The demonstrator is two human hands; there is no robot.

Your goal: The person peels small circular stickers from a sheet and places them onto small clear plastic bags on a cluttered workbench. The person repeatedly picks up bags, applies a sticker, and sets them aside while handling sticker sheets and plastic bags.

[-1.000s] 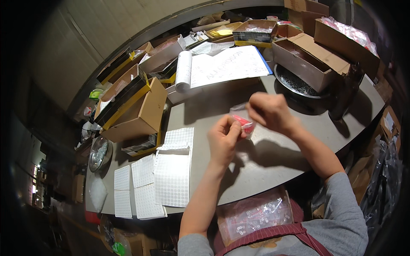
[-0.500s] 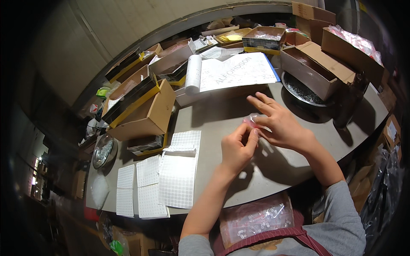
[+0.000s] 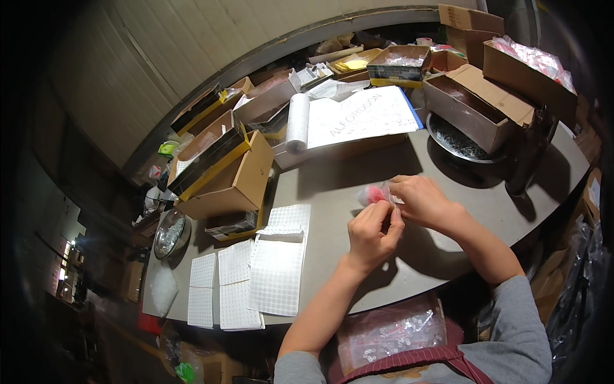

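Note:
A small clear plastic bag [image 3: 373, 194] with something pink or red in it is held over the grey table. My left hand [image 3: 374, 233] is closed, thumb against bent fingers, pinching the bag's near edge. Close beside it, my right hand [image 3: 419, 201] has its fingers bent together at the bag's right edge, also gripping it. What exactly lies in the bag is too small to make out. In my lap, below the table edge, rests a larger clear bag [image 3: 391, 339] with small pale ring-shaped pieces.
Left of my arms lie sheets of round stickers [image 3: 276, 275]. An open cardboard box [image 3: 240, 182] leans on other boxes at the left. Ahead, papers on a clipboard [image 3: 358, 118] rest on a box. A metal bowl [image 3: 464, 144] of dark small parts stands at the right.
My right hand's fingers, stretched out before, have bent down onto the bag's edge. More of the bag and its pink contents shows now. The whole view has shifted slightly.

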